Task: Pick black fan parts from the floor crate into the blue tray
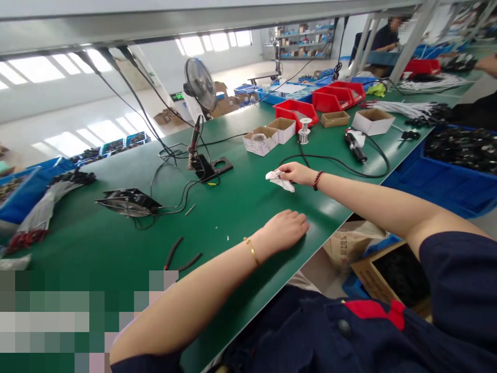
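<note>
My right hand pinches a crumpled white tissue just above the green table. Nearer the table's front edge, my left hand rests palm down on the surface, its fingers lying flat and slightly curved, with nothing seen in it. Left of that hand lie pliers with dark handles, partly hidden by my left forearm. Beyond the tissue stand small white boxes and a spool of silvery wire. A dark tool with a cable lies to the right of the tissue.
A soldering iron stands upright in its holder at centre left, with a small black fan nearby. Cables cross the table. Red bins line the far side. A blue crate adjoins the right edge. Another person sits far back right.
</note>
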`<state>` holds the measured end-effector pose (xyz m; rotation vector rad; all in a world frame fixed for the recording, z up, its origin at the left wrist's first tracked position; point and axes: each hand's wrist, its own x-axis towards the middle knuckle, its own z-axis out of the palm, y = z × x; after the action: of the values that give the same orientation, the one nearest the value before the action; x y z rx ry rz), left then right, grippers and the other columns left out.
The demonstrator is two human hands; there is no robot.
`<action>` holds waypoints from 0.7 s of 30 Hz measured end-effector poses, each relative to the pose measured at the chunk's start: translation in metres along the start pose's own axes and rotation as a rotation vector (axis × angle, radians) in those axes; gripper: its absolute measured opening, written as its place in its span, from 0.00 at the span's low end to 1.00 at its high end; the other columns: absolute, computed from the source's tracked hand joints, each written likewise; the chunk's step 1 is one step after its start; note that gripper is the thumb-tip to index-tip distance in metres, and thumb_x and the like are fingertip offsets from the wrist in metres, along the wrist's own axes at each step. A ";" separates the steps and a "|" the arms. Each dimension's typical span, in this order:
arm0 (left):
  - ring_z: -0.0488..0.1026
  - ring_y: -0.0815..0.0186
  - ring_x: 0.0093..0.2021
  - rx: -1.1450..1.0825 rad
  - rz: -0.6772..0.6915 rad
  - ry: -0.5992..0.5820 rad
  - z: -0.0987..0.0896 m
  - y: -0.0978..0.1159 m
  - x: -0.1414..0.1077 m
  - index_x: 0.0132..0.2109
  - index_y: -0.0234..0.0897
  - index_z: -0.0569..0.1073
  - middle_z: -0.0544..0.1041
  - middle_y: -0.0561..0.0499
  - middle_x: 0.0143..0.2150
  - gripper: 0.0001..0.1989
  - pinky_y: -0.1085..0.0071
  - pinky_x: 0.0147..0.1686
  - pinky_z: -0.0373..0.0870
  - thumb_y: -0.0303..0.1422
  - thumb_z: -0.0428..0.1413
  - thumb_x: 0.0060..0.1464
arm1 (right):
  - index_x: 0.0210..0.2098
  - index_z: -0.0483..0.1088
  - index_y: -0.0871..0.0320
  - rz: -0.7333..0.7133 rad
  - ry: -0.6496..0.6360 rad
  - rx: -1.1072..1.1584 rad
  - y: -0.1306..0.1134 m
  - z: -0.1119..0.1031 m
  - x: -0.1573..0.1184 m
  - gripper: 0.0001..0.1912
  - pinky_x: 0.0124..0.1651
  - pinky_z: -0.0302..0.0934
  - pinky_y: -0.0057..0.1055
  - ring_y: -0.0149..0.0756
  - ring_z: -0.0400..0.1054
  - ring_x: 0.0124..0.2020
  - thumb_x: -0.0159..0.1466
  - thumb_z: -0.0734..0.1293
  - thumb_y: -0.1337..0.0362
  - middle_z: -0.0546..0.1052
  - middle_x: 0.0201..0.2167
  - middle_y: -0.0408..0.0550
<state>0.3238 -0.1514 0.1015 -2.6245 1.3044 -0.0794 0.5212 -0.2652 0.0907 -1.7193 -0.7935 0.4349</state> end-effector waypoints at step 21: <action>0.69 0.63 0.32 -0.132 -0.147 0.015 -0.046 0.039 -0.093 0.37 0.39 0.68 0.74 0.50 0.36 0.04 0.64 0.34 0.66 0.29 0.51 0.62 | 0.49 0.80 0.61 -0.036 0.066 -0.683 -0.004 0.044 0.061 0.19 0.56 0.61 0.32 0.41 0.70 0.46 0.67 0.62 0.78 0.73 0.48 0.55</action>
<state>0.2307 -0.1081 0.1427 -2.8341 1.1572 -0.0361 0.5345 -0.1905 0.0877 -2.3262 -0.9931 0.0732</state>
